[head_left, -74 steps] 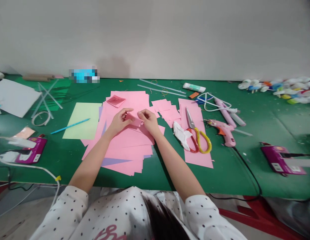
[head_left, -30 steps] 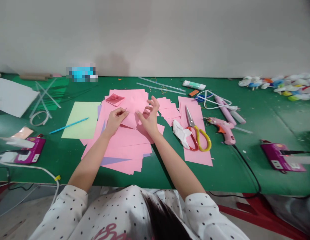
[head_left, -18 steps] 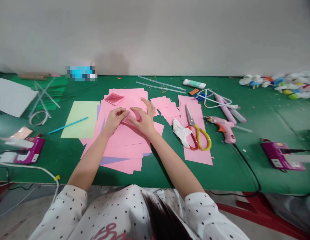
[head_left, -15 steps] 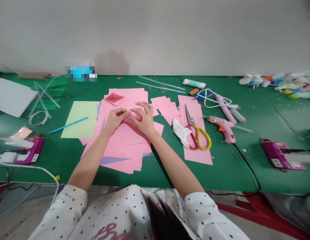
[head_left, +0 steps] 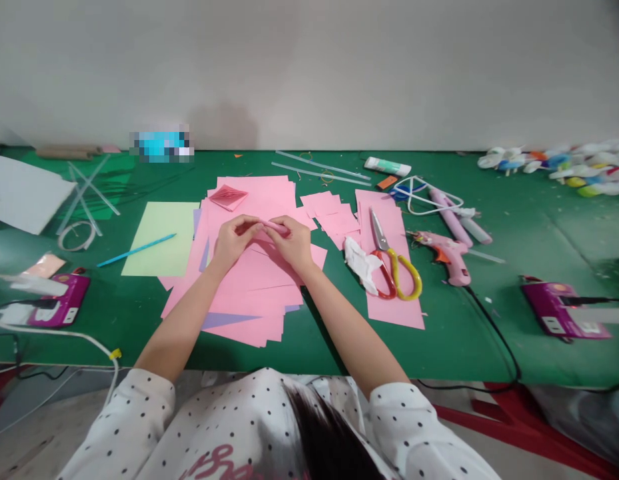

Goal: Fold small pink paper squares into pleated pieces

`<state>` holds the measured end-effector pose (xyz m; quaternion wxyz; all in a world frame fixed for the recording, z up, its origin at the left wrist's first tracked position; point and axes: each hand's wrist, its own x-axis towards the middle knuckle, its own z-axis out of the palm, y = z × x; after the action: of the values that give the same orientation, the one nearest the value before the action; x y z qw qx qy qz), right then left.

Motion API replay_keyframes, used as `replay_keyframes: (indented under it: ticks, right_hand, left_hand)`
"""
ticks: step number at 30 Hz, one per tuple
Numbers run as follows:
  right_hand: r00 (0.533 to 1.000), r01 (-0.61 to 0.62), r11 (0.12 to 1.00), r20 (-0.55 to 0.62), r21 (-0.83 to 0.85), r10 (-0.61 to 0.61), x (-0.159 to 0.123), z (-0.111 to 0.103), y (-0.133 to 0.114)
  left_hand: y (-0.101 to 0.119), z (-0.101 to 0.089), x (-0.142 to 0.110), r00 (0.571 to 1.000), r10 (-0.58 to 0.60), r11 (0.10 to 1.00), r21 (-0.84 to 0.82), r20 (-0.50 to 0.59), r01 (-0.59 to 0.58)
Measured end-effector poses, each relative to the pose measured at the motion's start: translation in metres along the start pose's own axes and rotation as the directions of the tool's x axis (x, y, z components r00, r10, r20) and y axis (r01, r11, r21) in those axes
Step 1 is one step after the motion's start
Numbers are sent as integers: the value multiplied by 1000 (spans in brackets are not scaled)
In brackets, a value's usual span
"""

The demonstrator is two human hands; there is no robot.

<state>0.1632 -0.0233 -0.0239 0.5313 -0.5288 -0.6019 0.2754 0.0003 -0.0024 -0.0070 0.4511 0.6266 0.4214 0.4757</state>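
Note:
Between my two hands is a small piece of pink paper point(head_left: 275, 227), folded or rolled into a narrow strip. My left hand point(head_left: 234, 240) pinches its left end, and my right hand point(head_left: 295, 244) pinches it from the right, the thumbs close together. Fingers cover much of the paper. Both hands are over a stack of pink paper sheets point(head_left: 249, 300) with some purple edges showing. On the stack's far left part lies a folded pink paper piece point(head_left: 229, 197) with layered pleats. Several small pink paper pieces point(head_left: 334, 217) lie just right of the stack.
Scissors point(head_left: 389, 257) lie on a pink strip point(head_left: 396, 317) beside crumpled white tissue point(head_left: 362, 265). A pink glue gun point(head_left: 446, 259) trails a black cord. At left, a blue pencil point(head_left: 136, 251) rests on a pale green sheet point(head_left: 162, 265). Purple power boxes point(head_left: 64, 300) sit at both sides.
The pink paper was a wider, open piece; it is now bent into a narrow strip. My right hand's spread fingers have come in and closed on it.

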Motion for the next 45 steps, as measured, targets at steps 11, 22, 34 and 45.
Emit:
replay_keyframes:
  ticks: [11,22,34,45]
  right_hand:
    - [969,-227,910,-14,348,247,11,-7,5]
    - [970,-239,921,117,307,213,11,-5,5]
    - [953,-288,908,187,305,239,11,-6,7]
    - [967,-234,906,183,353,179,12,-6,7]
  left_hand:
    - [-4,4,1,980,-147,986,-94,-133,135]
    - [-8,2,1,995,-93,993,-77,-29,91]
    - [-5,2,2,998,-66,994,-86,-13,65]
    - [-6,0,0,998,-51,999,12,44,51]
